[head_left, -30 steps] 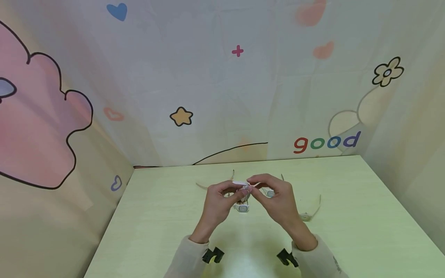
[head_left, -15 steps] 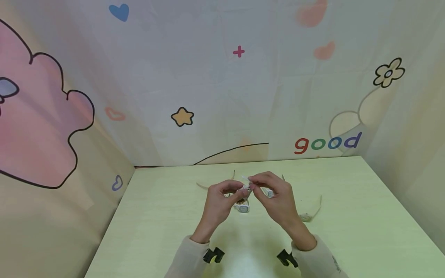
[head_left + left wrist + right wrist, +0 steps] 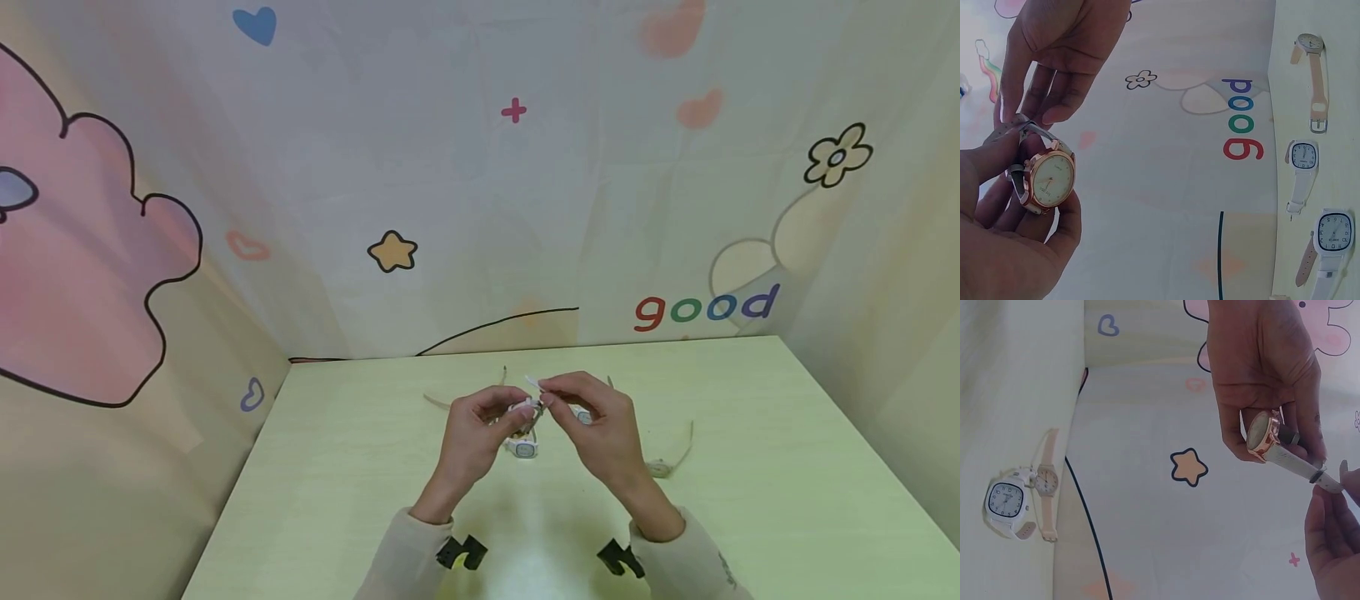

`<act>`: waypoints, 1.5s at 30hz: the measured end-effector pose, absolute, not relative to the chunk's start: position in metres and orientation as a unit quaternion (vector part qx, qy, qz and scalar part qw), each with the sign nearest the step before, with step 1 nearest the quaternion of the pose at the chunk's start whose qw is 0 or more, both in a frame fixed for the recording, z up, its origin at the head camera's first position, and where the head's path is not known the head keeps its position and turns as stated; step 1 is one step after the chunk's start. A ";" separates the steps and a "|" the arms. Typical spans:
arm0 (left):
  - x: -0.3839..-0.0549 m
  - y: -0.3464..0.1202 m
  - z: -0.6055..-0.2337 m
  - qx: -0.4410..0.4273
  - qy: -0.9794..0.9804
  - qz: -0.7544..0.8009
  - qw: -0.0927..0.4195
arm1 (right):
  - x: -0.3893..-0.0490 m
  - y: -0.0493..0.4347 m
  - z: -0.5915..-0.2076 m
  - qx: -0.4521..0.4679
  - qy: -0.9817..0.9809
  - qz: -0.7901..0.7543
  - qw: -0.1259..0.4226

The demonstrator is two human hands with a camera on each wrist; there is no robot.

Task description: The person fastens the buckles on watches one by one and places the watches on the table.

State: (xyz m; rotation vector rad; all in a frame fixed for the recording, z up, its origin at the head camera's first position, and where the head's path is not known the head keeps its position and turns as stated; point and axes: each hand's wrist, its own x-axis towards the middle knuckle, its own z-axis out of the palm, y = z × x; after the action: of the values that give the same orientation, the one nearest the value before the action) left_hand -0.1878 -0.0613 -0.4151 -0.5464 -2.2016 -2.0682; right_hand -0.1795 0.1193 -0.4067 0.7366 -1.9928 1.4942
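Note:
My left hand [image 3: 472, 429] holds a wristwatch [image 3: 1052, 180] with a rose-gold case and a pale face, raised above the table. In the left wrist view its face is turned to the camera, and the strap bends round behind the case. My right hand [image 3: 600, 421] pinches the end of the white strap [image 3: 1294, 465] between thumb and fingers. A dark keeper loop [image 3: 1317, 475] sits on the strap close to those fingertips. The strap's pale tip [image 3: 532, 382] sticks up between the hands in the head view. Fingers partly hide the buckle area.
Several other watches lie on the pale table [image 3: 337, 475]: a white square-faced watch [image 3: 525, 449] below the hands, another square-faced one [image 3: 1304, 156], and a beige-strapped one [image 3: 660, 468] to the right. A pink-strapped watch [image 3: 1046, 481] lies beside a white one [image 3: 1007, 500]. A printed curtain [image 3: 465, 167] stands behind.
The white strap end lay across the left fingertips one second ago; now it points up beside the right fingertips. The right fingers have shifted slightly along the strap. The left hand stays nearly still.

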 end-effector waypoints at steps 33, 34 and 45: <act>-0.186 -0.062 -0.411 -0.175 -0.702 -0.688 0.063 | -0.178 0.125 -0.410 0.287 -0.759 0.505 0.293; -0.185 -0.062 -0.412 -0.173 -0.703 -0.687 0.062 | -0.178 0.124 -0.411 0.288 -0.761 0.505 0.289; -0.185 -0.063 -0.414 -0.188 -0.703 -0.684 0.051 | -0.179 0.123 -0.410 0.300 -0.761 0.499 0.286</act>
State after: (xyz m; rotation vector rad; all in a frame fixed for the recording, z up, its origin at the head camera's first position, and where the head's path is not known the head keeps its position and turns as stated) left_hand -0.1847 -0.0629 -0.4138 -0.5728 -2.1379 -2.0826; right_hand -0.1786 0.1230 -0.4105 0.8025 -2.0344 1.3325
